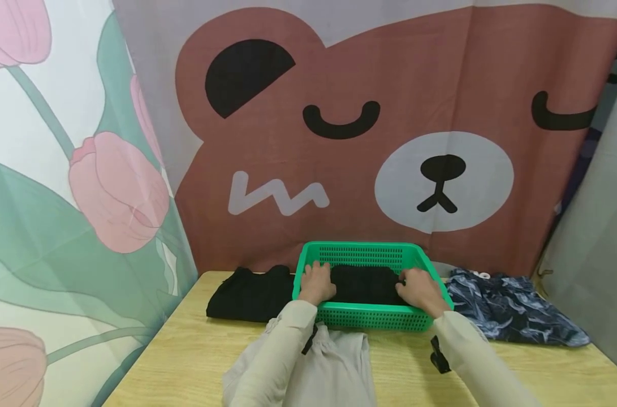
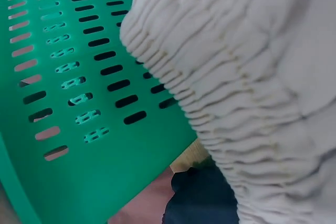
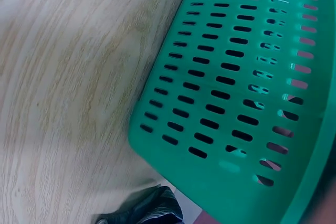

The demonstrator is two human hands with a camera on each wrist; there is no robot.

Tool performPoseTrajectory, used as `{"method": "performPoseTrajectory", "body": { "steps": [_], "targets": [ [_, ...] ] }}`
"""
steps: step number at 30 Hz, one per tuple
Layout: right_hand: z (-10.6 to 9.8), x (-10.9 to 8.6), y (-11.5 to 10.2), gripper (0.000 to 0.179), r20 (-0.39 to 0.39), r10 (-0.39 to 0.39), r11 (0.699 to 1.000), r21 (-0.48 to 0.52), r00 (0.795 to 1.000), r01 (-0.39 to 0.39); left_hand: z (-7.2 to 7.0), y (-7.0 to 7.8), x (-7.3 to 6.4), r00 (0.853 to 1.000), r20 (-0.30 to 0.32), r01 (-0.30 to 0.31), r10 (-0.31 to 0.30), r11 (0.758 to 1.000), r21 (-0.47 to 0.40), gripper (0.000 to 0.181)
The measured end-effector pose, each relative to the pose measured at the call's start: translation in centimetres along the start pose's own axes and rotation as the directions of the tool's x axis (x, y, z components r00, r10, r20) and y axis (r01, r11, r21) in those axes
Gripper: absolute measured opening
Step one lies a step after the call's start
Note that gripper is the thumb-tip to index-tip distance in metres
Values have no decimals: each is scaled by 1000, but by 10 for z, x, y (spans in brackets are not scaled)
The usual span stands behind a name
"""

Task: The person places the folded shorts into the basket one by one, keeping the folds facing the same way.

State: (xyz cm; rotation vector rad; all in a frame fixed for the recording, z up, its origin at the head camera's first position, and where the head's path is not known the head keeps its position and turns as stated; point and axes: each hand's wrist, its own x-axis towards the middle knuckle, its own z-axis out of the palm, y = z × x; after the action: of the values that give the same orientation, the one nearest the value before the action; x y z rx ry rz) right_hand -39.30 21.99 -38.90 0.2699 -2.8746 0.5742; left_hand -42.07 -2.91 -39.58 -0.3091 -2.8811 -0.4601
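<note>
A folded black garment (image 1: 365, 284) lies inside a green plastic basket (image 1: 371, 316) with slotted walls. My left hand (image 1: 316, 282) is inside the basket's left end, fingers stretched away from me and the thumb side at the garment's left edge. At the other end, my right hand (image 1: 421, 289) has bent fingers and pinches the garment's right edge. Both hands are hidden in the wrist views, where the basket's outer wall (image 3: 210, 98) fills much of the picture. Pale grey clothing with a gathered elastic waistband (image 2: 210, 77) lies against the basket's near side.
Another folded black garment (image 1: 254, 294) lies left of the basket on the wooden table (image 1: 186, 362). To the right is a dark blue patterned garment (image 1: 512, 311). A curtain with a printed bear (image 1: 349, 186) hangs close behind the basket, and a tulip curtain (image 1: 120, 192) hangs at the left.
</note>
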Motion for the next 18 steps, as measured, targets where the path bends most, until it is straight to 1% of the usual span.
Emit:
{"method": "performPoseTrajectory", "body": {
  "steps": [4,9,12,18],
  "targets": [
    [-2,-3,1,32,-17,-10,1000,18,1000,10,-3,0,-3,1000,-6,-17,17,1000,-2,45],
    [-6,-7,4,34,-25,-34,997,72,999,36,-8,-2,-4,999,-6,-52,52,999,-3,48],
    [-12,-9,6,33,-21,-36,994,107,999,38,-11,-2,-4,997,-18,-77,76,997,-20,46],
    [-21,-14,9,33,-27,-26,992,124,999,29,-19,-1,-8,994,-41,-103,101,994,-37,42]
  ]
}}
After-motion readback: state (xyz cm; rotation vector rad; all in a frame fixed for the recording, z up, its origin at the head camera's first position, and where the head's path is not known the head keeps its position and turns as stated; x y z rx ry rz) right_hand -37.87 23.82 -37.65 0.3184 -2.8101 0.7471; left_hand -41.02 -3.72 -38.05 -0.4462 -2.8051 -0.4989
